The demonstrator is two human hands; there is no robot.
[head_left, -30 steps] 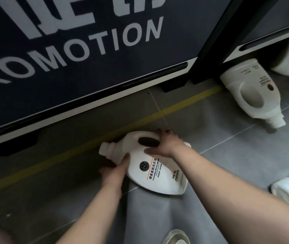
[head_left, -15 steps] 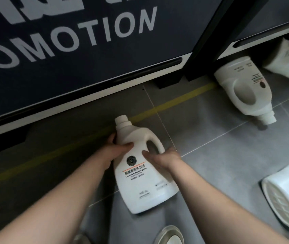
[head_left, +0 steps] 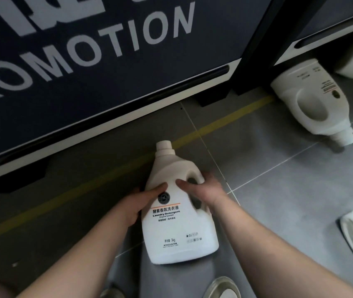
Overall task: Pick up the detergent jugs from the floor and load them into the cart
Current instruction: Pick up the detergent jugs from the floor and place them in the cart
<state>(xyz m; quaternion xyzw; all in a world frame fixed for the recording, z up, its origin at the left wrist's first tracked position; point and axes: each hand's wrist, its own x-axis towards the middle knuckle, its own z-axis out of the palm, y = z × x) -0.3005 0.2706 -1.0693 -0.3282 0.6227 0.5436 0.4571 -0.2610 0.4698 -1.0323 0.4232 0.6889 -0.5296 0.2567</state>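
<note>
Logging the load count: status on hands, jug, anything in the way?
Left hand and right hand grip the labelled jug, right at its handle. Cart not in view. Another jug lies right, apart.

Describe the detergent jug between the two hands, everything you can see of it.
The jug is white, plastic by its look, with its cap on, a moulded handle and a front printed Laundry Detergent, 3kg, under a round dark logo. The front faces the camera, cap pointing toward the dark panel. The left hand grips one side; the right hand holds it at the handle.
</note>
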